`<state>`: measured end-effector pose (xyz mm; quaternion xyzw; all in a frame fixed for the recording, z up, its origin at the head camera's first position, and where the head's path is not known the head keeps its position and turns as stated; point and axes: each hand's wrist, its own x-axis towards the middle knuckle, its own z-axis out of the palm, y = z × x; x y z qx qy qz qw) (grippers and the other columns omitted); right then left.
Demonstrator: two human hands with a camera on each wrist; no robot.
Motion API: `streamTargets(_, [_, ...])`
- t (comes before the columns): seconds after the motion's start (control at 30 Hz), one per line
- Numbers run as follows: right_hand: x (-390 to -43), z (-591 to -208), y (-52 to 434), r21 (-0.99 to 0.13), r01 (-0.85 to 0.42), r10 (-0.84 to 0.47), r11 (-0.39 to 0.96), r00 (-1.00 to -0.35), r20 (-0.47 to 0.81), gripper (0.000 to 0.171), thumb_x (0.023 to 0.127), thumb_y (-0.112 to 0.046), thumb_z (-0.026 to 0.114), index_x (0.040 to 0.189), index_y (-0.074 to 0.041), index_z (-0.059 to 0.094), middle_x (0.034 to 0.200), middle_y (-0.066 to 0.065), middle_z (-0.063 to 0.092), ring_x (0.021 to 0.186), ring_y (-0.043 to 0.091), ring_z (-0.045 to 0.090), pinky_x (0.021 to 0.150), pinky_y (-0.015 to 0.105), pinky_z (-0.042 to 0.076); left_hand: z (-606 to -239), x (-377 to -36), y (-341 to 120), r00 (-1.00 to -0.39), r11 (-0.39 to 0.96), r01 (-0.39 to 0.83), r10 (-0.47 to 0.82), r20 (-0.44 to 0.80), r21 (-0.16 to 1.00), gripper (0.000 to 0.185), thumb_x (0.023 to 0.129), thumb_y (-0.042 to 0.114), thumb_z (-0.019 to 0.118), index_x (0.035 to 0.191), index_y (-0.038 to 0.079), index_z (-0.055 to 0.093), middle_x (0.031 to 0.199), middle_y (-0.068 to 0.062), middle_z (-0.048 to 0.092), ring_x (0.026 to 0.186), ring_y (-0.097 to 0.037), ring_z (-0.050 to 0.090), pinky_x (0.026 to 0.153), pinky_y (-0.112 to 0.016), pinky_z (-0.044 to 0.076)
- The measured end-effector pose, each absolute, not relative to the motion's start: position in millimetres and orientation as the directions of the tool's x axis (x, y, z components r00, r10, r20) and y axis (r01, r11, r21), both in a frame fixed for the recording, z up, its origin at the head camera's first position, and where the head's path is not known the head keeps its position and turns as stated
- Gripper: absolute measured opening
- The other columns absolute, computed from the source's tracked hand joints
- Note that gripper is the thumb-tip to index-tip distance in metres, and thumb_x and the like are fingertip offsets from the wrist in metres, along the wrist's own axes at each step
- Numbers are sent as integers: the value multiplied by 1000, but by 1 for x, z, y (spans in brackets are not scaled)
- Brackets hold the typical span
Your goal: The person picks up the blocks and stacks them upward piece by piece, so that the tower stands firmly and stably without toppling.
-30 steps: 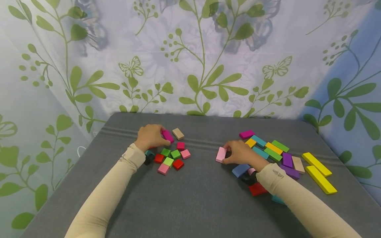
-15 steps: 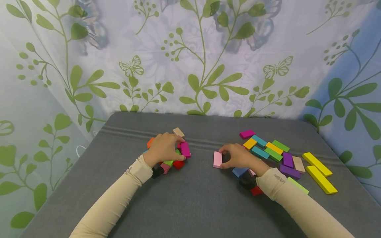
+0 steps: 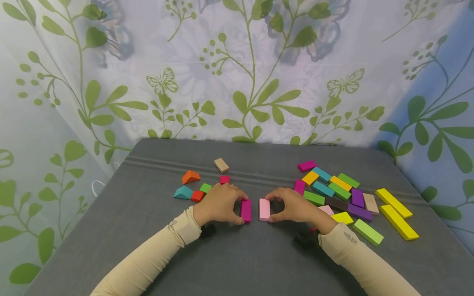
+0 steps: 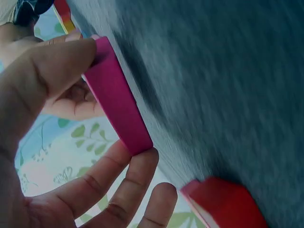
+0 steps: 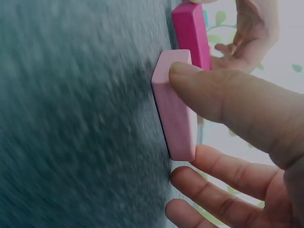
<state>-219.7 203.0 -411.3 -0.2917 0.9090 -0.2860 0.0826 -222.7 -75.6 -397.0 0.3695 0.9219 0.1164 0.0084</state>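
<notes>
In the middle of the table, my left hand pinches a magenta rectangular block by its two ends, thumb on the near one. The left wrist view shows that magenta block tilted slightly off the cloth, a shadow beneath it. Facing it, my right hand holds a pale pink block between thumb and fingers. Seen from the right wrist, the pink block lies flat at the grey cloth. A narrow gap separates the two blocks, their long sides roughly parallel.
Several coloured blocks lie right, among them a lime block, a purple block and two long yellow blocks. To the left sit an orange block, a teal triangular block and a plain wooden block. A patterned curtain hangs behind.
My left hand has carried the magenta block right and nearer, from beside the wooden block to the centre. My right hand has brought the pink block slightly left and nearer.
</notes>
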Motion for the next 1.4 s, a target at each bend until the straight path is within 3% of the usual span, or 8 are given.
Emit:
streamTargets(0.27, [-206, -417, 203, -581, -496, -588, 645, -808, 38, 57, 83, -29, 95, 130, -6, 74, 122, 7, 71, 115, 30, 62, 104, 60, 52, -401, -218, -68, -721, 669, 653, 692, 21, 356, 56, 81, 31, 95, 128, 7, 77, 114, -4, 76, 92, -15, 65, 81, -34, 57])
streamTargets(0.57, [-201, -428, 208, -607, -475, -563, 637, -824, 53, 61, 83, -35, 95, 133, -8, 72, 126, 6, 67, 117, 30, 59, 104, 60, 51, -406, -220, -71, -713, 650, 614, 700, -37, 448, 63, 83, 31, 94, 137, 6, 72, 125, -6, 74, 110, -21, 68, 97, -40, 58])
streamTargets(0.73, [-199, -431, 208, -603, -467, -541, 647, -838, 68, 56, 83, -36, 95, 127, -10, 73, 125, 5, 67, 117, 30, 60, 106, 62, 48, -408, -221, -75, -725, 634, 563, 687, -51, 530, 61, 83, 27, 95, 134, 3, 71, 124, -7, 74, 109, -23, 67, 100, -40, 56])
streamTargets(1.17, [-196, -435, 204, -591, -466, -529, 658, -845, 77, 58, 82, -40, 94, 128, -11, 72, 126, 6, 67, 118, 32, 59, 107, 67, 45, -410, -221, -79, -719, 616, 555, 693, -50, 559, 57, 83, 28, 95, 129, 5, 72, 121, -5, 74, 108, -22, 67, 99, -39, 56])
streamTargets(1.4, [-198, -416, 221, -642, -469, -569, 607, -820, 61, 62, 90, -33, 90, 138, -2, 67, 135, 14, 67, 123, 37, 62, 106, 63, 51, -409, -222, -81, -715, 607, 551, 697, -51, 572, 57, 83, 28, 95, 130, 5, 72, 120, -4, 73, 109, -23, 66, 99, -39, 56])
